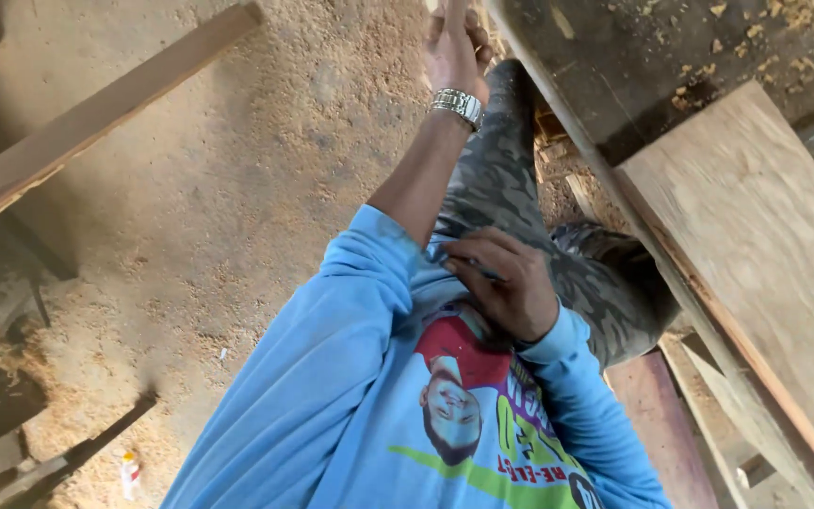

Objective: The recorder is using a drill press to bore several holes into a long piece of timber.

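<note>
Two hands show, both belonging to the person looking down at their own body beside a broad pale plank (pixel 756 264). The left hand (pixel 456 45), with a metal wristwatch (pixel 457 104) on its wrist, reaches out well away from the plank's near end, level with the dark beam (pixel 614 75) that lies above the plank. Its fingers are curled together, but the frame's edge cuts them off, so I cannot tell whether they grip anything. The right hand (pixel 511 283) lies just beside the plank's long edge, fingers together and pressed on the hem of the blue shirt (pixel 332 396) at the waist; whether it pinches the cloth I cannot tell. Camouflage trousers (pixel 511 179) run between hand and plank. Far from the plank, across the sawdust floor (pixel 237 188), lie a long batten (pixel 96 113) and a small bottle (pixel 130 474).
</note>
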